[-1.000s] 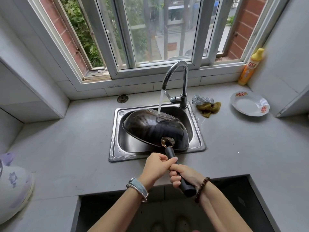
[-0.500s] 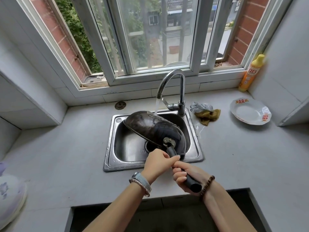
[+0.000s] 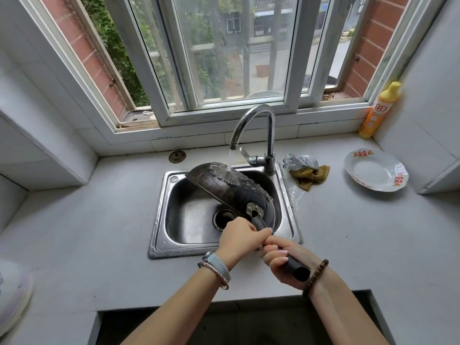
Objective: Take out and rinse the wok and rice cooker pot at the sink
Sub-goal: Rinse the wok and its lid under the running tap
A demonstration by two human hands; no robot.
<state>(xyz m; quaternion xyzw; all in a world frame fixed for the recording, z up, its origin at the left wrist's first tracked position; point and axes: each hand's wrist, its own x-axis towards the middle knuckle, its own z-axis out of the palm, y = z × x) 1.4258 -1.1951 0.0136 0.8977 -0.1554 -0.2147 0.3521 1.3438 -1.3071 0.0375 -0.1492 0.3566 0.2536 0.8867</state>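
Observation:
The black wok (image 3: 234,188) is held over the steel sink (image 3: 161,215), tipped steeply with its dark underside up and its far rim raised. Water runs from the curved tap (image 3: 256,128) onto that underside. My left hand (image 3: 240,239) grips the black handle close to the wok's metal bracket. My right hand (image 3: 283,260) grips the same handle nearer its end. The wok's inside is turned away from me. A white rice cooker (image 3: 12,292) shows partly at the left edge; its pot is not visible.
A scouring pad and brown cloth (image 3: 307,170) lie right of the tap. A white plate (image 3: 375,169) sits further right, and a yellow detergent bottle (image 3: 378,110) stands in the back corner. A sink strainer (image 3: 177,156) lies behind the sink. A dark cutout (image 3: 224,324) opens below my arms.
The wok has been lifted from lying low in the sink and tipped steeper, uncovering the drain. Both hands keep their grip on the handle.

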